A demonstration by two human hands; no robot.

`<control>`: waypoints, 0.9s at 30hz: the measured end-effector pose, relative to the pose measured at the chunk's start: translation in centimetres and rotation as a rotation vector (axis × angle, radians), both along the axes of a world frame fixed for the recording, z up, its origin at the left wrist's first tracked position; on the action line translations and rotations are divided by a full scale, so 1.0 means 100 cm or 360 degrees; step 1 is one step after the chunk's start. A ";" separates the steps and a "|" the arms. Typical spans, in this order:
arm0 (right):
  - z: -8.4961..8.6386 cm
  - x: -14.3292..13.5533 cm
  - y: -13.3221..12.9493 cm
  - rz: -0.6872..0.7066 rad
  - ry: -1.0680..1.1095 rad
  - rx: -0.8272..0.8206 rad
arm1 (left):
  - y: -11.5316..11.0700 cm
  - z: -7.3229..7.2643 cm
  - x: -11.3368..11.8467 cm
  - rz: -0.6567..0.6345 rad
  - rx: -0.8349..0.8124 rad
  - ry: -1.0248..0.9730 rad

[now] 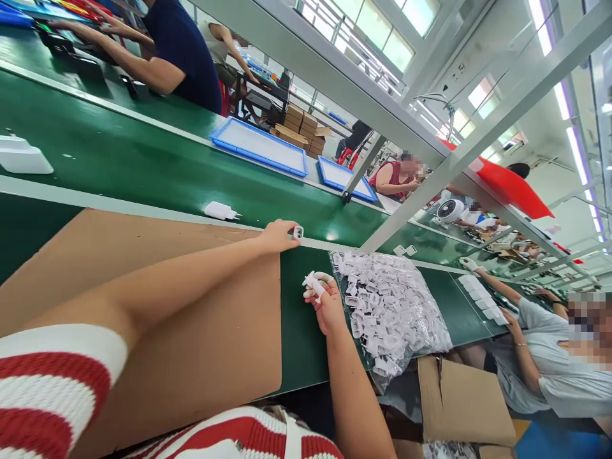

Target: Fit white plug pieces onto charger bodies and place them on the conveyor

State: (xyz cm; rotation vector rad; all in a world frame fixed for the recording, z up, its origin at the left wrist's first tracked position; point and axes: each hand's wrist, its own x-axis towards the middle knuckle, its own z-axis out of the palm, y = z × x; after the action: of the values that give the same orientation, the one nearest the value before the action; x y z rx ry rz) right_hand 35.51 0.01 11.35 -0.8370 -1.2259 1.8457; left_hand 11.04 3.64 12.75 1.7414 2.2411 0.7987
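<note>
My left hand (278, 236) is stretched out to the edge of the green conveyor belt, its fingers closed on a small white plastic housing (298, 233) with an opening in its end. Lower and to the right, my right hand (327, 305) pinches a small white plastic part (313, 284); whitish covers show on some of its fingers. Beside that hand lies a clear plastic bag (392, 306) full of white plastic pieces. Under my left arm is a flat brown cardboard sheet (215, 306). A white plug adapter (220, 210) rests at the belt's near edge.
Another white adapter (23, 156) sits on the belt at far left. Two white pieces (405, 250) lie behind the bag. Blue-rimmed trays (258, 148) line the far side. A slanting metal post (411, 197) stands ahead. At right, a co-worker (535, 344) handles white pieces (480, 296).
</note>
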 end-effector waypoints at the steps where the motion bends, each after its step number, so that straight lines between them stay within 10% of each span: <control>1: 0.001 0.000 -0.001 0.0032 0.0009 0.0006 | -0.018 -0.001 0.001 -0.0099 0.0015 -0.0012; 10: 0.000 -0.001 -0.012 0.0254 -0.0265 0.0305 | -0.162 -0.024 0.023 -0.0715 0.0010 -0.0375; 15: -0.005 -0.011 -0.017 0.0265 -0.0512 0.0565 | -0.170 -0.040 0.033 -0.0370 0.0199 -0.0572; 27: 0.046 -0.025 -0.044 0.0558 -0.1220 0.2053 | -0.167 -0.045 0.024 -0.0570 0.0320 -0.0784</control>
State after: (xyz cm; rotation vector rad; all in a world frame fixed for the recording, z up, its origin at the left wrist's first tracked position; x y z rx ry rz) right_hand 33.04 -4.42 15.96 -0.5342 -2.6755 0.5223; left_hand 13.48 -13.06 8.20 1.7175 1.5256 1.2328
